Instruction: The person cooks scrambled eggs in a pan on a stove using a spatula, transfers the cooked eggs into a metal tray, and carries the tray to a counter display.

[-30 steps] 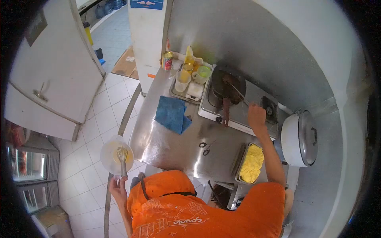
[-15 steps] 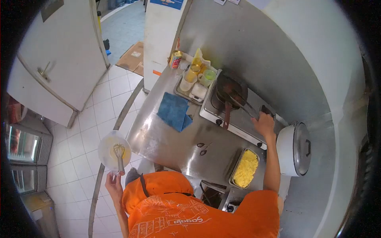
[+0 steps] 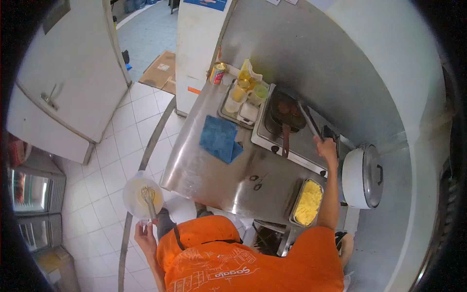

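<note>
My right hand (image 3: 327,147) is closed around metal tongs (image 3: 310,120), whose far end reaches over the right rim of a dark frying pan (image 3: 282,124). Brown pieces of food (image 3: 288,108) lie in the pan, which sits on a stove (image 3: 265,131) with its brown handle pointing toward me. Low at the left, my left hand (image 3: 145,233) grips the handle of a translucent plastic jug (image 3: 130,198) held off the counter. Inside it a wire whisk (image 3: 149,197) leans in pale yellow liquid, its handle near my fingers.
A metal tray of yellow food (image 3: 309,203) stands at the counter's front right, scissors (image 3: 257,181) to its left. A blue cloth (image 3: 220,138) lies near a tray (image 3: 228,114) of cups and a can (image 3: 218,73). A lidded white pot (image 3: 357,176) stands at the right.
The tongs have swung from over the pan's middle to its right rim, uncovering the brown pieces. My left hand still holds the jug; the whole view has shifted slightly.
</note>
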Action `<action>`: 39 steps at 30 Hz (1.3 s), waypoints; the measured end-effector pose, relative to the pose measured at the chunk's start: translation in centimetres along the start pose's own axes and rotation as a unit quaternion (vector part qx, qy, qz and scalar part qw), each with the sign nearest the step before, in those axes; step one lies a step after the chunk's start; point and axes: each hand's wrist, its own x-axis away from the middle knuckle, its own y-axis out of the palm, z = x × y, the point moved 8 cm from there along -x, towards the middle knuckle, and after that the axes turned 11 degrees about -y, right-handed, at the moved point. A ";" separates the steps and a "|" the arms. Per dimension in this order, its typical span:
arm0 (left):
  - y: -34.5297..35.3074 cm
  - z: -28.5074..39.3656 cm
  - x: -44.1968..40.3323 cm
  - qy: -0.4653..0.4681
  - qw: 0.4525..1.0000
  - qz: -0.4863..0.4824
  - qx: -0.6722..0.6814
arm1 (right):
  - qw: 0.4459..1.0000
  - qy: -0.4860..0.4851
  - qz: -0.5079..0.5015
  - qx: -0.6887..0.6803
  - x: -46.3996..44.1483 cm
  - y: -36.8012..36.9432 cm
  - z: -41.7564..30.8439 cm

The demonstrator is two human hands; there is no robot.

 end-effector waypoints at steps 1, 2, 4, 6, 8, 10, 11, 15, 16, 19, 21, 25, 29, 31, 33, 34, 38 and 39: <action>-0.6 -0.3 -0.9 -0.010 1.000 0.001 0.001 | 0.999 0.027 -0.016 -0.016 0.1 -1.0 -2.3; -1.1 -0.5 -1.8 -0.021 1.000 0.002 0.002 | 0.998 0.054 -0.033 -0.032 0.3 -1.5 -4.8; -2.2 -0.2 -3.8 -0.037 0.999 -0.004 0.007 | 0.990 0.098 -0.088 -0.043 -0.4 -0.1 -9.1; -4.1 -1.3 -6.0 -0.031 0.999 -0.012 0.002 | 0.993 0.093 -0.078 0.009 0.1 0.6 -11.3; -6.0 -0.6 -8.8 -0.018 1.000 -0.020 0.004 | 0.992 0.042 0.002 0.118 1.2 1.3 -13.5; -7.5 1.2 -11.3 -0.017 1.000 -0.018 0.018 | 0.990 0.117 -0.037 0.066 2.9 -0.5 -16.2; -8.6 0.7 -12.8 -0.037 0.999 -0.016 0.027 | 0.986 0.152 -0.056 0.042 3.5 -1.2 -17.4; -12.3 2.7 -19.0 -0.016 0.999 -0.034 -0.017 | 0.982 0.181 -0.045 0.009 -0.1 1.5 -19.1; -13.5 3.1 -20.6 -0.016 0.998 -0.041 -0.048 | 0.984 0.165 0.004 0.066 -1.4 2.6 -17.9; -15.2 4.4 -24.9 0.008 0.995 -0.067 -0.074 | 0.980 0.148 0.028 0.128 -3.1 5.2 -16.4; -16.8 5.2 -28.2 0.018 0.992 -0.075 -0.098 | 0.975 0.192 -0.112 0.025 -1.6 3.3 -18.8; -15.5 7.1 -35.1 0.022 0.993 -0.089 -0.072 | 0.970 0.239 0.028 0.045 0.6 1.3 -21.9; -11.3 9.6 -45.1 0.018 0.989 -0.126 -0.070 | 0.944 0.330 0.018 0.021 -1.5 8.5 -16.1; -8.4 11.5 -50.2 0.023 0.986 -0.137 -0.093 | 0.940 0.335 0.051 0.048 -2.4 10.4 -15.9; -6.5 13.0 -55.0 0.030 0.984 -0.143 -0.103 | 0.934 0.323 0.060 0.143 -2.0 9.4 -17.6; -4.9 13.7 -57.5 0.040 0.985 -0.142 -0.093 | 0.928 0.311 0.084 0.185 -1.2 9.6 -16.4; -0.2 17.9 -66.4 -0.003 0.987 -0.121 -0.102 | 0.880 0.393 0.098 0.247 -0.9 8.2 -19.9; 1.3 19.0 -69.2 -0.012 0.987 -0.124 -0.104 | 0.877 0.376 0.156 0.255 -1.0 8.4 -22.1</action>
